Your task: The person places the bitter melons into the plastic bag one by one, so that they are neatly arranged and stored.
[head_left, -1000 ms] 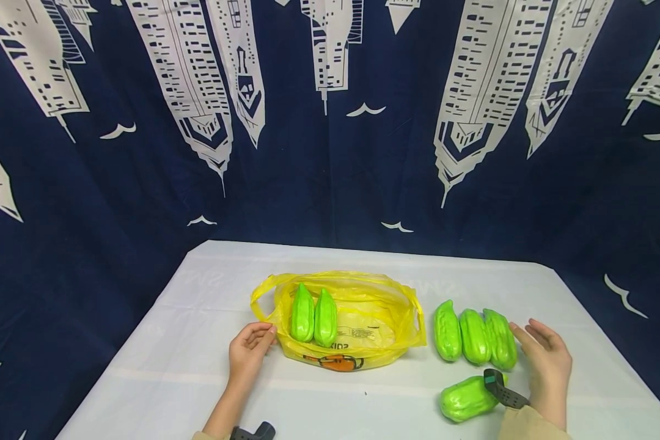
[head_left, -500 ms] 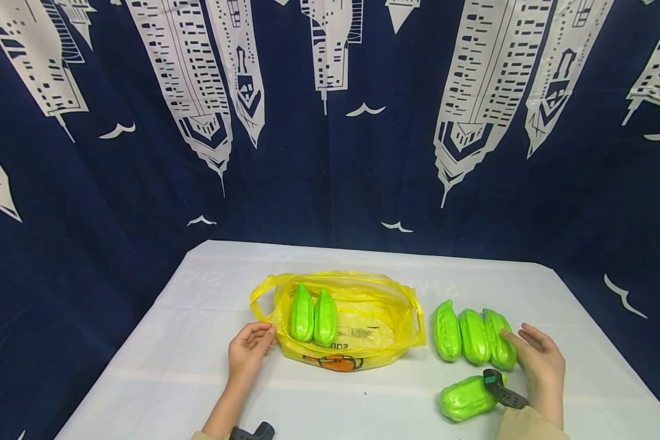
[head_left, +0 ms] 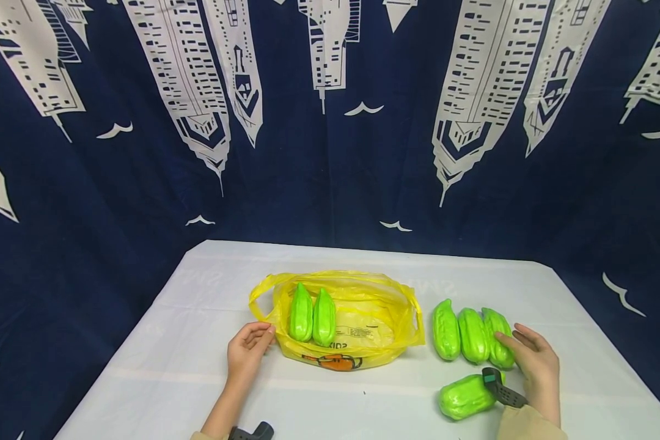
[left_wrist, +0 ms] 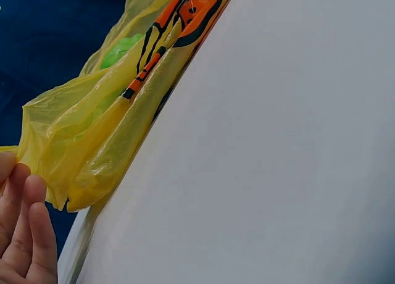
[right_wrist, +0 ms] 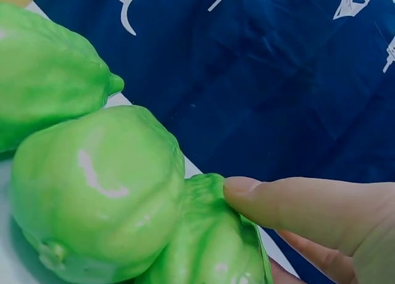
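Desk (head_left: 313, 403): yellow bag (head_left: 365, 315) at middle, rim pinched by left hand (head_left: 249, 349); two green vegetables (head_left: 301, 315) inside. Three vegetables (head_left: 474, 337) toward right edge; right hand (head_left: 538, 363), thumb on outermost, grip unclear. Another vegetable (head_left: 464, 397) nearer front, partly behind wristband (head_left: 505, 391).

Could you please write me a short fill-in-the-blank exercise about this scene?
1. The left hand pinches the edge of a bag whose colour is ____.
2. Inside the bag lie ____ green gourds.
3. In the head view, the right hand touches the ____ gourd of the row of three.
4. The tabletop is ____.

Missing words: yellow; two; rightmost; white.
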`<action>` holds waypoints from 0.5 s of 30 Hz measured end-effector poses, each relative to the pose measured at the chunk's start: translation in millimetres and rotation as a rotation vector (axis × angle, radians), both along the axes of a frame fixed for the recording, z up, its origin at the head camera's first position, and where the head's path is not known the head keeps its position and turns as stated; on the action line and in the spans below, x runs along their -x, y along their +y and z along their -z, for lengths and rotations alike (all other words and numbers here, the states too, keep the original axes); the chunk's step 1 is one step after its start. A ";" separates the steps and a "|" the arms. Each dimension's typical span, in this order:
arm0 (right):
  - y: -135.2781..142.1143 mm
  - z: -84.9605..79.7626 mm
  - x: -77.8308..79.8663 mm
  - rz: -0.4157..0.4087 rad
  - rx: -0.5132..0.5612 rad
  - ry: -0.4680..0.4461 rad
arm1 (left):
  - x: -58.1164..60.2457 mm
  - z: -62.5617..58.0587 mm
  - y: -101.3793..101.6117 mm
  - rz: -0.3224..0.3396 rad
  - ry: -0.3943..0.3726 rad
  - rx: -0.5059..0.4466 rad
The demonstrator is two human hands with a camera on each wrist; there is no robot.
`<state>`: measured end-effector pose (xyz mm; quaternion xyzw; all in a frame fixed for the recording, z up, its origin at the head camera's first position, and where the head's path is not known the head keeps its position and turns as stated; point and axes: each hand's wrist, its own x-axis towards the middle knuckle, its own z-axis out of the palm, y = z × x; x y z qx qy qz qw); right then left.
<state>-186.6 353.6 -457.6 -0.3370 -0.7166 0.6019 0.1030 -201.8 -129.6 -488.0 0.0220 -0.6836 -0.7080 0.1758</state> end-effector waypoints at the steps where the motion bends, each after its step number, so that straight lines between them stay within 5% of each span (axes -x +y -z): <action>1: -1.3 -1.3 -0.9 -0.003 0.001 0.001 | 0.0 0.4 -0.4 0.001 0.001 0.002; 15: 0.2 -1.7 0.7 -0.053 0.008 -0.060 | 0.8 1.7 -1.2 0.003 -0.004 0.004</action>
